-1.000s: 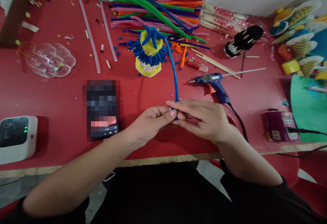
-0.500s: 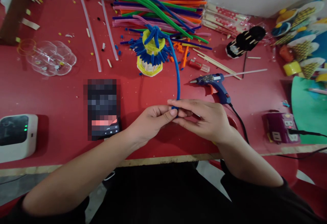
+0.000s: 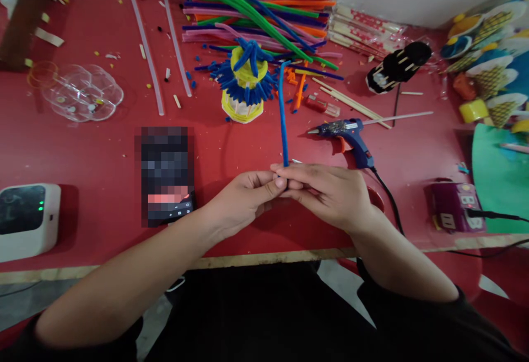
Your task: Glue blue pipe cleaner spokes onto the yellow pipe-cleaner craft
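A blue pipe cleaner (image 3: 283,114) rises from between my hands, its far tip bent to the right. My left hand (image 3: 258,191) is closed, pinching its lower end between thumb and fingers. Closed from the other side, my right hand (image 3: 330,191) grips the same end, fingertips touching those of the left. The very end of the pipe cleaner is mostly hidden by the fingers. Beyond, a small yellow, blue and white tower model (image 3: 247,84) stands upright, trimmed with short blue pieces.
A blue glue gun (image 3: 349,136) lies right of my hands, its cord running to a purple power strip (image 3: 454,205). Coloured pipe cleaners (image 3: 256,15) are piled at the back. A phone (image 3: 165,177), a clear palette (image 3: 85,95) and a black model (image 3: 399,67) are around.
The blue pipe cleaner's upper part has swung left and straightened, and its tip now points right instead of left toward the tower. Both hands have barely moved.
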Demonstrator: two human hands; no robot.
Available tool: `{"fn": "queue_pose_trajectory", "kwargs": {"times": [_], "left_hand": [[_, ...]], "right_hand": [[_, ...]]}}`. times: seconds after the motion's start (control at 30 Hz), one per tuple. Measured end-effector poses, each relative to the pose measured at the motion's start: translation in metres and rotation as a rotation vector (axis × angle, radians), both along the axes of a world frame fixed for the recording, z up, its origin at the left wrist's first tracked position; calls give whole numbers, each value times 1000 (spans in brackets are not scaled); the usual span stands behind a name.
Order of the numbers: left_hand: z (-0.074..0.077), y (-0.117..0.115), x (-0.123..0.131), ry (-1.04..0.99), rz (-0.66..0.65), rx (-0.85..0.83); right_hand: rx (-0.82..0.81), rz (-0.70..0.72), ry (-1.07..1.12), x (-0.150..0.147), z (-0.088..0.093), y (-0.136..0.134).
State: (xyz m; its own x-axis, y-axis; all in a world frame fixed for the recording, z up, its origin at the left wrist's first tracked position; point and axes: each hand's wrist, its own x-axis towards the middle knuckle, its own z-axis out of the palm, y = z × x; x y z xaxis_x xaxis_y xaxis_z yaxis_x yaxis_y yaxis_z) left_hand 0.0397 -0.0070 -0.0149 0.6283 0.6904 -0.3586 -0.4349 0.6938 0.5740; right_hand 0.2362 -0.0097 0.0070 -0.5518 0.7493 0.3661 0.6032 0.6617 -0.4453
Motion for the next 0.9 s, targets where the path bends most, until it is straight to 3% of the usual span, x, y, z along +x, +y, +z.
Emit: {"fn": "queue_pose_trajectory", "kwargs": {"times": [0.17,0.43,0.7,0.9], "left_hand": [[-1,1,-1,27,-8,8],[-6,1,0,185,15,159],[4,1,-2,18,-45,181],[3,-1,-3,-107,-122,151]], "right_hand": [[8,-5,-14,-2,0,0],[78,-25,-49,-4,-6,-6],[81,-22,-35,-3,8,-4],[26,5,83,-1,13,-4]]}}
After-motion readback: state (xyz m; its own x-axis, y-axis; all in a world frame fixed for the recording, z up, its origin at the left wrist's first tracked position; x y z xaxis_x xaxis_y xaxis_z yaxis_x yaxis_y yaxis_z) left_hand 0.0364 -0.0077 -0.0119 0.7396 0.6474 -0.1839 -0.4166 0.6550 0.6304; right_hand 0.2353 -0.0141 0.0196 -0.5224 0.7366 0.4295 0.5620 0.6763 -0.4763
